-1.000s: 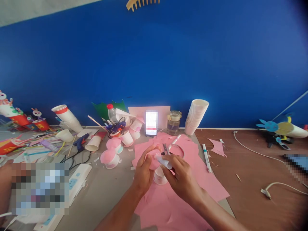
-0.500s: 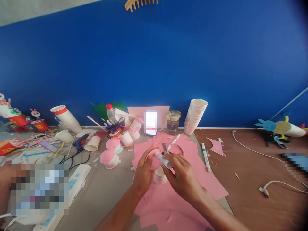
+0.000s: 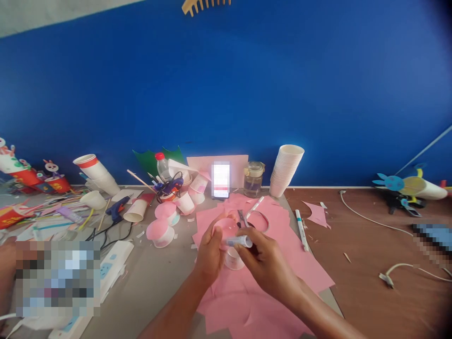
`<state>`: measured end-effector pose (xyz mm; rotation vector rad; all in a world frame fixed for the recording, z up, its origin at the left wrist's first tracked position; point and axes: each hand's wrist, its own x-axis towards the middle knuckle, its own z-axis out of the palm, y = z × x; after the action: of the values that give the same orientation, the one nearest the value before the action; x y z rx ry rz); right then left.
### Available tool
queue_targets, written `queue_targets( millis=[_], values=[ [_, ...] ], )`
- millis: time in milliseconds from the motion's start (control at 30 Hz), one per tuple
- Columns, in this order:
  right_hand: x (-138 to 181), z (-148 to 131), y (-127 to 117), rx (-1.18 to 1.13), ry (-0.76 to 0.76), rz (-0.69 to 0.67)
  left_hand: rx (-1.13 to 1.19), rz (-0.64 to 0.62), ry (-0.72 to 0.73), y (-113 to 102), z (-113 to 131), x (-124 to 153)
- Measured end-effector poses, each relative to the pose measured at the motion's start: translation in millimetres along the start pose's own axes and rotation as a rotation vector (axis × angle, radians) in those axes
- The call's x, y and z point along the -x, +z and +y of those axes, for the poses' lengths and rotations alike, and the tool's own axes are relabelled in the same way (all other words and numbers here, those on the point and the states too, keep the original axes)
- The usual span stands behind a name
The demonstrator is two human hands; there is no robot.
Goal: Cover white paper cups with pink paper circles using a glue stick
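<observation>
My left hand point(image 3: 211, 249) pinches a round pink paper piece point(image 3: 226, 227) by its edge, with the thumb on its face. A few small pale dabs show on that paper. In my right hand point(image 3: 264, 254) is a pale glue stick point(image 3: 239, 241), held almost level, its far end over the lower part of the pink piece. Whether its tip touches the paper I cannot tell. Just below the hands a white paper cup point(image 3: 234, 260) stands on pink paper sheets point(image 3: 243, 301). Scissors point(image 3: 243, 219) lie right behind my right hand's fingers, beside a ring-shaped white band point(image 3: 259, 220).
Pink-topped paper cups point(image 3: 160, 234) stand left of the sheets. A lit phone point(image 3: 221, 181), a glass jar point(image 3: 253, 179) and a stack of cups point(image 3: 286, 169) line the wall. A marker point(image 3: 302, 230) lies right; a glue gun point(image 3: 118, 209) and power strip point(image 3: 106, 273) lie left.
The glue stick has moved down across the pink paper piece, and its angle has become flatter. More of the paper's face, with pale dabs, now shows.
</observation>
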<state>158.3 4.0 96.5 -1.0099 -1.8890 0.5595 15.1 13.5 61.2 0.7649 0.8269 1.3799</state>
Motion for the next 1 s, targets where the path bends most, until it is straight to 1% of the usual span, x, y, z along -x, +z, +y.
queue_targets(
  millis=[133,200,233,300,367,433,467,533,667,733,800,867,933,1000],
  values=[
    [-0.3,8.3,5.5,0.217,-0.186,0.067,0.020,-0.014,-0.011,-1.7,-0.9,-1.4],
    [-1.1,12.5,4.5,0.287,-0.225,0.105,0.001,-0.020,-0.010,-2.1,-1.3,-2.1],
    [-1.4,13.5,3.0,0.290,-0.217,0.114,-0.013,-0.020,-0.008,-2.1,-1.4,-2.2],
    [-1.4,12.4,-1.3,0.225,-0.141,0.093,-0.048,-0.008,0.010,-2.0,-1.3,-2.1],
    [-0.5,7.6,-5.8,0.113,-0.032,0.033,-0.081,0.021,0.042,-2.2,-1.4,-1.8],
    [0.9,2.0,-7.7,0.035,0.036,-0.027,-0.099,0.046,0.057,-3.0,-2.1,-1.6],
    [1.5,0.0,-7.2,0.025,0.038,-0.044,-0.098,0.046,0.050,-3.5,-2.6,-1.6],
    [2.3,-0.7,-3.5,0.060,-0.021,-0.043,-0.079,0.024,0.023,-4.6,-3.6,-1.8],
    [1.2,9.1,5.6,0.238,-0.210,0.066,-0.042,-0.008,0.011,-4.9,-3.8,-2.5],
    [-0.1,14.5,5.9,0.299,-0.241,0.106,-0.038,-0.011,0.015,-4.0,-3.0,-2.7],
    [-1.0,16.1,2.5,0.295,-0.216,0.126,-0.066,0.003,0.026,-3.2,-2.1,-2.8],
    [-0.7,13.3,-2.5,0.234,-0.144,0.111,-0.110,0.043,0.060,-2.8,-1.7,-3.0],
    [0.7,7.7,-6.3,0.150,-0.068,0.059,-0.130,0.069,0.089,-2.9,-1.6,-3.0],
    [2.4,2.5,-7.1,0.089,-0.030,0.000,-0.115,0.051,0.086,-3.1,-1.6,-2.6]
  ],
)
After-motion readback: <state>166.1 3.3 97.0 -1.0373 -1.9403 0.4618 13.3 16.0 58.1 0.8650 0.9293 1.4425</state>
